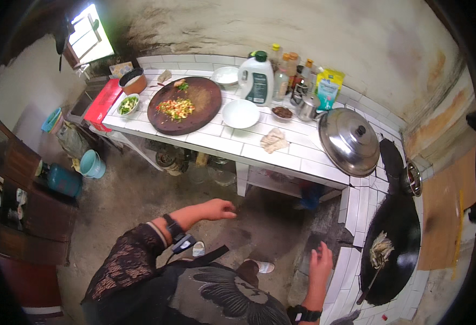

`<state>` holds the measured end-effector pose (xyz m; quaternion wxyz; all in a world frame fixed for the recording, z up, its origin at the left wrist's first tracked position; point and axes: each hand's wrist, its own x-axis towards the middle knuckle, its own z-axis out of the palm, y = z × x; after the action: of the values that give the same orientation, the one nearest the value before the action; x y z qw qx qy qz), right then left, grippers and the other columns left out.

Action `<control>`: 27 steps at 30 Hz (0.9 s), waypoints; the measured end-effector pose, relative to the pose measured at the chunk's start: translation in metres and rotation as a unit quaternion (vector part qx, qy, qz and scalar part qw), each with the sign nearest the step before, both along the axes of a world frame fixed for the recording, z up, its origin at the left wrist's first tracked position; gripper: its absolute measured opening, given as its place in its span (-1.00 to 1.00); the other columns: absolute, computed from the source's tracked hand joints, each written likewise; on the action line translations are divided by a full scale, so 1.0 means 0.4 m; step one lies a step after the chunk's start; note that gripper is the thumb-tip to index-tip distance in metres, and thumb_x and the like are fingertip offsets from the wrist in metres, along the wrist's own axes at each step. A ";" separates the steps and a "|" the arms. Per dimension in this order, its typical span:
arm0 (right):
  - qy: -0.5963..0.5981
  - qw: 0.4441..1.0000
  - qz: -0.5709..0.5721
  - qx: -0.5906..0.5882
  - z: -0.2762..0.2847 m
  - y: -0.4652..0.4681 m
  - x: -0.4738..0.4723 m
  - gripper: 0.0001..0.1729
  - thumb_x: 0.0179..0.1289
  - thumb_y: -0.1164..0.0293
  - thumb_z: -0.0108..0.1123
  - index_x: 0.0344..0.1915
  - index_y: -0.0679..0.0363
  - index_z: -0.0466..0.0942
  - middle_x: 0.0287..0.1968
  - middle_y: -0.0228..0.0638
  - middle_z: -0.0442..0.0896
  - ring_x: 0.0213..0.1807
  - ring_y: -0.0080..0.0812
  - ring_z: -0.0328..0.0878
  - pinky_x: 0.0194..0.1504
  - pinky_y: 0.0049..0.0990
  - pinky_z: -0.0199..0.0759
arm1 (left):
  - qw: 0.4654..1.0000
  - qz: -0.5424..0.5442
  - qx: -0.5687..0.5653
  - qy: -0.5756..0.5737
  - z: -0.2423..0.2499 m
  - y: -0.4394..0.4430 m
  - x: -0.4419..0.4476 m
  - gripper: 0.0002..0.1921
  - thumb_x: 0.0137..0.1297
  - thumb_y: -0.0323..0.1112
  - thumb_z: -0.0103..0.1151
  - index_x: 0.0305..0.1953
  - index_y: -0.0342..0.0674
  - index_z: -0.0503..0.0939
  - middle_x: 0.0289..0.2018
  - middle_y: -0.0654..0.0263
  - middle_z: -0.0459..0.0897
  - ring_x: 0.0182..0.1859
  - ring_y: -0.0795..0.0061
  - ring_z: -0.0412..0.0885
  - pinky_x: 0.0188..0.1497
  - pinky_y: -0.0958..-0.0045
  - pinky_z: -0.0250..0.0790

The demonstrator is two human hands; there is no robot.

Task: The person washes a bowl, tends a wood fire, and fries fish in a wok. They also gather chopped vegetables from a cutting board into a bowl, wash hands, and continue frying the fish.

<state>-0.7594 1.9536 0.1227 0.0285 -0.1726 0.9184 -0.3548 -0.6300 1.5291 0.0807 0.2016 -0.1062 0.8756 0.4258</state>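
Observation:
My left hand (220,209) hangs over the floor in front of the white-tiled counter (238,140), fingers loosely curled around nothing. My right hand (321,260) is raised beside the tiled stove edge, its fingers apart and holding nothing. To its right, a large black wok (398,239) sits in the stove. Inside the wok lies a pale crumpled clump (381,248), its material unclear, with a long-handled utensil (371,284) against it. A domed steel lid (348,142) rests at the counter corner. Nearer the counter's front edge lies a beige cloth (274,140).
A round wooden chopping board (205,95) bears chopped vegetables (176,109). Around it stand a bowl of greens (128,105), a white bowl (241,114), a large white jug (256,79) and several bottles. A blue bucket (92,164) and gas cylinder (64,180) stand left.

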 end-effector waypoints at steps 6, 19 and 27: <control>-0.075 0.988 0.131 0.037 -0.019 -0.390 0.157 -0.47 0.23 0.33 0.28 0.21 0.12 0.48 0.02 -0.10 0.58 -0.09 -0.05 0.60 -0.04 -0.20 0.50 | 0.977 0.212 0.014 -0.029 -0.012 -0.334 0.416 -0.45 0.29 -0.04 0.32 0.16 -0.31 0.53 0.00 0.04 0.68 0.03 0.27 0.66 0.02 0.28 0.52; -0.134 0.932 0.322 0.104 -0.049 -0.820 0.095 -0.52 0.22 0.29 0.27 0.13 0.21 0.54 -0.05 -0.08 0.65 -0.07 -0.05 0.63 -0.01 -0.22 0.51 | 0.893 0.425 0.077 0.123 -0.026 -0.552 0.499 -0.49 0.31 -0.12 0.33 0.19 -0.23 0.50 -0.17 0.21 0.68 -0.14 0.45 0.64 -0.08 0.38 0.50; -0.121 0.914 0.388 -0.012 -0.063 -1.099 -0.061 -0.58 0.25 0.32 0.25 0.07 0.25 0.56 -0.25 -0.06 0.69 -0.15 -0.07 0.65 -0.10 -0.23 0.52 | 0.841 0.505 -0.052 0.188 0.103 -0.763 0.397 -0.56 0.33 -0.29 0.28 0.19 -0.24 0.51 -0.17 0.23 0.68 -0.18 0.50 0.64 -0.13 0.44 0.51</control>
<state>-0.7839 1.5142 0.0976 0.2729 -0.4713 0.7644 -0.3452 -0.4712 1.2238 0.1218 -0.2158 -0.4615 0.7430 0.4341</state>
